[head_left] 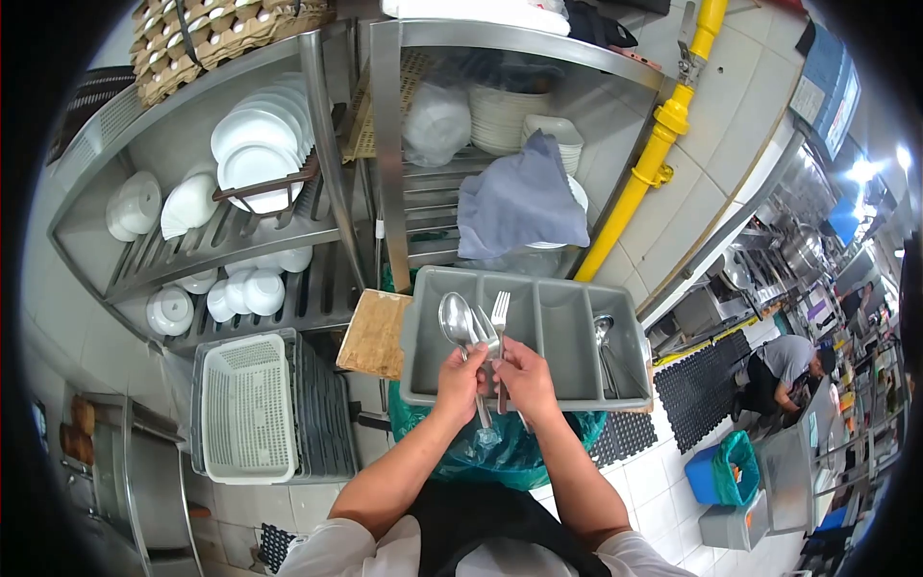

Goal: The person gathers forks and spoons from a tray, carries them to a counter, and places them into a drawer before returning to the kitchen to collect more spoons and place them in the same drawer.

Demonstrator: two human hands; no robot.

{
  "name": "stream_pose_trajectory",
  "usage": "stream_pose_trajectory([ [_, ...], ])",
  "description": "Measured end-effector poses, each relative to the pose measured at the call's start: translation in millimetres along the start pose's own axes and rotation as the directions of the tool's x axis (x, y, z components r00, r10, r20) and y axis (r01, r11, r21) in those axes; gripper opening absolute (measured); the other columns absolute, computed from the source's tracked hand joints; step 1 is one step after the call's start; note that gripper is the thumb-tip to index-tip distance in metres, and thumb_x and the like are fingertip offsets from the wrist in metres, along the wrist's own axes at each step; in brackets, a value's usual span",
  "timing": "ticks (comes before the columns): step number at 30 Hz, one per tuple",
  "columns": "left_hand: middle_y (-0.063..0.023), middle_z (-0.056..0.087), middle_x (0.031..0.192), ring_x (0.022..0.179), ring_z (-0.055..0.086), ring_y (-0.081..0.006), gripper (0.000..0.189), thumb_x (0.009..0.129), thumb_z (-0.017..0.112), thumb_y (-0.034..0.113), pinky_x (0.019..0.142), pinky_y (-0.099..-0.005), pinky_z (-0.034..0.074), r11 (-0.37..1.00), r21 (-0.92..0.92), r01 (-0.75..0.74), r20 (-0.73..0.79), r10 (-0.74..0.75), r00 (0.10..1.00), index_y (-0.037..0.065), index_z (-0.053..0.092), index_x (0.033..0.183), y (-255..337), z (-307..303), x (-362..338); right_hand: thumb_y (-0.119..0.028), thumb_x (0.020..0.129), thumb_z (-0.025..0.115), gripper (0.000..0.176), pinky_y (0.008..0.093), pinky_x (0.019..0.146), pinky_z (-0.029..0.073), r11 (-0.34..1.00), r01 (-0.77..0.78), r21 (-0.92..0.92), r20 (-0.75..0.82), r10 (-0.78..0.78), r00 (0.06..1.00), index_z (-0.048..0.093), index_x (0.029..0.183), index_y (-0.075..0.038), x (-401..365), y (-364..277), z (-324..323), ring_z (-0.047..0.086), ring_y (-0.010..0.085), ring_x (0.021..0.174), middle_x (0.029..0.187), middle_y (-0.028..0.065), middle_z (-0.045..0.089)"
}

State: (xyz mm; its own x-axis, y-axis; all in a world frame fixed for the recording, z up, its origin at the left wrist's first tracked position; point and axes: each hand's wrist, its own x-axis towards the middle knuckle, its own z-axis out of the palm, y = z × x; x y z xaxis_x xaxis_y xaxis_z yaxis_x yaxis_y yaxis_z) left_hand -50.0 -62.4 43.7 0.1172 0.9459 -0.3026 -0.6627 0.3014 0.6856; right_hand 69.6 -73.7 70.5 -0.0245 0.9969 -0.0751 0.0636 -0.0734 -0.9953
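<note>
A grey cutlery tray with several compartments lies in front of me. Over its left part, my left hand is closed on a large spoon and other cutlery beside it. My right hand is closed on a fork, whose tines point away from me. More fork tines show between the two hands; which hand holds them is unclear. Spoons lie in the tray's rightmost compartment. The compartment just left of them shows a bare bottom.
Below the tray is a green bag; a wooden board juts out left. Stacked baskets stand lower left. Racks behind hold plates, bowls and a grey cloth. A yellow pipe rises right. Another person crouches far right.
</note>
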Motion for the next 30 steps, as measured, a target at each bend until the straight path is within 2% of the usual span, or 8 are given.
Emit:
stream_pose_trajectory([
  [6,0.0028,0.054,0.070,0.053,0.045,-0.0038,0.015,0.088,0.063,0.020,0.045,-0.0191,0.041,0.999,0.041,-0.030,-0.004,0.030,1.000,0.007,0.058,0.094,2.8,4.6,-6.0,0.001,0.088,0.054,0.015,0.0244,0.064,0.052,0.909,0.035,0.416,-0.052,-0.015,0.999,0.057,0.103,0.002,-6.4,13.3,12.1,0.063,0.0123,0.076,0.088,0.0075,0.065],
  [10,0.0027,0.056,0.070,0.056,0.049,-0.0051,0.009,0.092,0.058,0.017,0.046,-0.0189,0.037,0.999,0.048,0.016,0.031,-0.017,0.999,0.008,0.057,0.091,6.1,5.4,-12.0,0.000,0.089,0.054,0.015,0.0242,0.063,0.051,0.941,0.070,0.330,-0.050,-0.057,0.997,0.057,0.104,0.001,-4.9,5.3,11.6,0.062,0.0106,0.073,0.086,0.0068,0.065],
  [16,0.0001,0.058,0.071,0.058,0.053,-0.0095,0.014,0.093,0.055,0.024,0.050,-0.0225,0.041,0.998,0.063,0.002,-0.026,-0.001,1.000,0.010,0.054,0.092,11.2,5.8,-11.7,-0.005,0.086,0.059,0.024,0.0249,0.055,0.049,0.996,0.073,-0.057,-0.207,-0.083,0.975,0.057,0.110,-0.001,-17.5,-13.0,-4.4,0.058,0.0090,0.062,0.081,0.0065,0.065],
  [18,-0.0018,0.059,0.072,0.061,0.055,-0.0125,0.018,0.093,0.055,0.028,0.053,-0.0257,0.044,0.995,-0.001,0.101,0.001,-0.101,0.995,0.010,0.053,0.091,12.8,2.8,-14.3,-0.006,0.085,0.061,0.028,0.0261,0.053,0.048,0.946,0.113,-0.304,-0.259,-0.197,0.946,0.057,0.112,-0.003,-17.5,-6.3,-12.8,0.056,0.0091,0.057,0.075,0.0070,0.064],
  [20,-0.0049,0.062,0.080,0.068,0.058,-0.0145,0.019,0.094,0.054,0.030,0.060,-0.0296,0.048,0.993,0.028,0.114,0.013,-0.115,0.993,0.010,0.053,0.091,11.8,4.2,-16.9,-0.006,0.085,0.060,0.024,0.0288,0.053,0.048,0.939,0.115,-0.325,-0.278,-0.211,0.937,0.058,0.109,-0.002,-23.5,-5.9,-13.3,0.059,0.0142,0.055,0.072,0.0090,0.063],
  [23,-0.0093,0.063,0.098,0.083,0.061,-0.0194,0.020,0.096,0.049,0.029,0.071,-0.0340,0.051,0.982,-0.098,0.161,0.086,-0.153,0.984,0.009,0.052,0.092,11.6,14.1,-26.0,-0.006,0.084,0.058,0.008,0.0366,0.061,0.050,0.926,0.191,-0.326,-0.165,-0.255,0.953,0.058,0.091,-0.002,-34.0,-5.6,-2.7,0.063,0.0281,0.064,0.087,0.0148,0.064],
  [26,-0.0068,0.063,0.093,0.082,0.061,-0.0198,0.018,0.096,0.049,0.028,0.071,-0.0352,0.052,0.994,-0.098,0.055,0.077,-0.047,0.996,0.011,0.053,0.092,7.7,19.1,-23.7,-0.011,0.083,0.058,0.011,0.0438,0.067,0.049,0.780,0.362,-0.511,-0.079,-0.462,0.884,0.057,0.091,-0.003,-42.9,-8.3,3.4,0.062,0.0371,0.080,0.081,0.0201,0.062],
  [30,-0.0040,0.060,0.082,0.071,0.059,-0.0174,0.018,0.095,0.051,0.031,0.065,-0.0335,0.051,0.992,-0.070,0.109,0.018,-0.108,0.994,0.013,0.054,0.091,14.7,-0.7,-23.7,-0.015,0.083,0.058,0.009,0.0441,0.067,0.049,0.773,0.310,-0.554,-0.094,-0.428,0.899,0.061,0.086,-0.006,-42.2,-25.0,-43.1,0.061,0.0363,0.079,0.085,0.0167,0.063],
])
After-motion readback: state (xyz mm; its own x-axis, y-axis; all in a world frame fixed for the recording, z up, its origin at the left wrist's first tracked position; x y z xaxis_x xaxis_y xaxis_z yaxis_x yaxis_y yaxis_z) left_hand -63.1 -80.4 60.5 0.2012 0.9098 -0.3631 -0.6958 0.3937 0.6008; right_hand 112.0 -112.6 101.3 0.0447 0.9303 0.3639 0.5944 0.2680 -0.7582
